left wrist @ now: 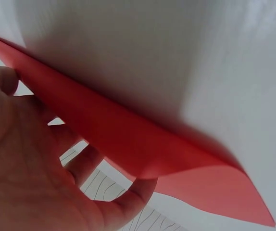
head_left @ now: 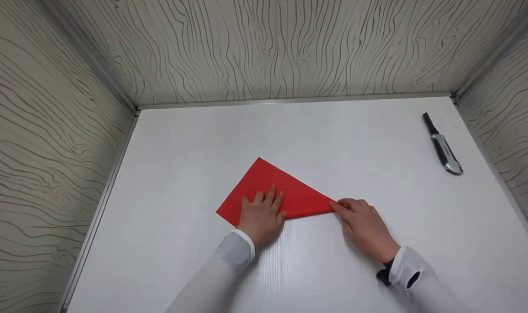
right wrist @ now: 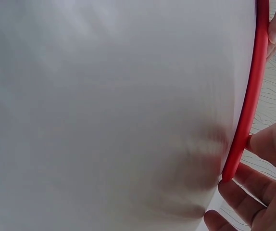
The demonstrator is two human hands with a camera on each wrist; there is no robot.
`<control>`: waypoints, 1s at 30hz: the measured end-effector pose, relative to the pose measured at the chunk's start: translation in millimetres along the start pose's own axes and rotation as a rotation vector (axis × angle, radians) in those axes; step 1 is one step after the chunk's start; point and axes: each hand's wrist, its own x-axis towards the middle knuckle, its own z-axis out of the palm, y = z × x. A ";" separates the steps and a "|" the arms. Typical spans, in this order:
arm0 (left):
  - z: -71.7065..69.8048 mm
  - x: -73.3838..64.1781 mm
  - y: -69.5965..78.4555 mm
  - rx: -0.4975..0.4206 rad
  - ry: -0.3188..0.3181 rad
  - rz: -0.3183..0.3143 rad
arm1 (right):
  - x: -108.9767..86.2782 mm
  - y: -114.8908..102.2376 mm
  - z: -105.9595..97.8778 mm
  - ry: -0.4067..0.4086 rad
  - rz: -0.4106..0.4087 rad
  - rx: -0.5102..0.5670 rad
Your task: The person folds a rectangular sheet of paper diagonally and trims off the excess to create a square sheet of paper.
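Observation:
A red sheet of paper [head_left: 296, 191], folded to a long point at its right, lies on the white table. With fingers spread, my left hand [head_left: 262, 217] presses on its left part. In the left wrist view the fingertips [left wrist: 145, 187] touch the paper [left wrist: 114, 130], whose near edge bulges up in a rounded fold. My right hand [head_left: 368, 226] pinches the pointed right corner between thumb and fingers. In the right wrist view the folded edge of the paper [right wrist: 253, 91] looks like a narrow roll, with the right hand's fingers [right wrist: 246, 199] at its end.
A black and silver utility knife or lighter-like tool [head_left: 442, 145] lies at the table's right back. The white tabletop [head_left: 181, 152] is bordered by a metal frame [head_left: 290, 101] and wood-grain patterned panels [head_left: 268, 48] at the back and both sides.

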 end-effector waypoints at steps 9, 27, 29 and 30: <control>1.5 -1.1 -0.4 -0.011 -0.007 0.000 | -0.2 0.3 1.8 0.016 -0.011 0.011; 3.2 1.0 -5.5 -0.049 -0.020 0.016 | 0.5 2.2 2.9 -0.020 0.016 -0.008; 4.3 0.9 -5.4 -0.040 -0.024 0.015 | 0.7 2.1 3.1 -0.026 0.019 -0.006; 4.8 0.8 -5.4 -0.035 -0.026 0.016 | 0.8 1.9 3.0 -0.028 0.020 -0.005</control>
